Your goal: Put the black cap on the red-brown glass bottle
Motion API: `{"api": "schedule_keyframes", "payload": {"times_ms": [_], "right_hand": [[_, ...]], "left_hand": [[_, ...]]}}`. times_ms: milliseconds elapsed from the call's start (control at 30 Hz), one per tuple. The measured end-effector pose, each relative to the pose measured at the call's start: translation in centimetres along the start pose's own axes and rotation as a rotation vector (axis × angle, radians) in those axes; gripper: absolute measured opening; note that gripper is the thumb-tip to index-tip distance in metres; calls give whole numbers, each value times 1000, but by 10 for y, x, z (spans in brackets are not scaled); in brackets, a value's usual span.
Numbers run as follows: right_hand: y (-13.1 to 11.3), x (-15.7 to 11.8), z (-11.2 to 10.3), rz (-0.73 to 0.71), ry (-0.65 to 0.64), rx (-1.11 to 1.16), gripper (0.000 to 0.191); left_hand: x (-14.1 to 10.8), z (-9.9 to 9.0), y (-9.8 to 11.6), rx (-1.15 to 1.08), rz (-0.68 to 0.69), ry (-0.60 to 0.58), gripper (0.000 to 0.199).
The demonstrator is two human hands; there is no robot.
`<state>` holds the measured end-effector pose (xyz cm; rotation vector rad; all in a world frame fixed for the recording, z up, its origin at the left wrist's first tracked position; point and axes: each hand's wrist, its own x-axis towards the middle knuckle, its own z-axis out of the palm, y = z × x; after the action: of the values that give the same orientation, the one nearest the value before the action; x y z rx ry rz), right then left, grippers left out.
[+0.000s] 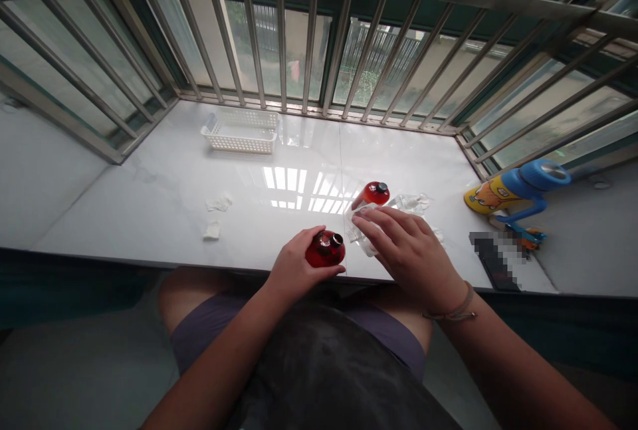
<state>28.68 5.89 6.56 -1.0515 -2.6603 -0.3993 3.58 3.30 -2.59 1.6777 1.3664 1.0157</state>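
My left hand is wrapped round a red bottle with a dark neck, near the front edge of the white marble counter. To the right, my right hand reaches over a clear plastic wrapper, its fingers together at the wrapper's upper end; what they pinch, if anything, is hidden. Just beyond those fingers a second red bottle with a dark cap lies or leans on the counter. More crumpled clear plastic is beside it.
A white perforated basket stands at the back left. Two white scraps, an upper one and a lower one, lie at the left. A blue and yellow flask and a black flat object are on the right. Metal bars line the windows behind.
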Motion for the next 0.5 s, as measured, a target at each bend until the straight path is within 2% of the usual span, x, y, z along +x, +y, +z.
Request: {"api": "schedule_keyframes", "payload": {"times_ms": [100,300,500], "right_hand": [[1,-18,12,160,21,104,56],[10,-74,45,541,178,415,66],[33,-132,77,944,124,491,72]], "left_hand": [[-1,-4,-3,2,-25,38,78],[2,-10,-7,34,-66,76,76],[8,-8,-1,36,-71,61,76]]}}
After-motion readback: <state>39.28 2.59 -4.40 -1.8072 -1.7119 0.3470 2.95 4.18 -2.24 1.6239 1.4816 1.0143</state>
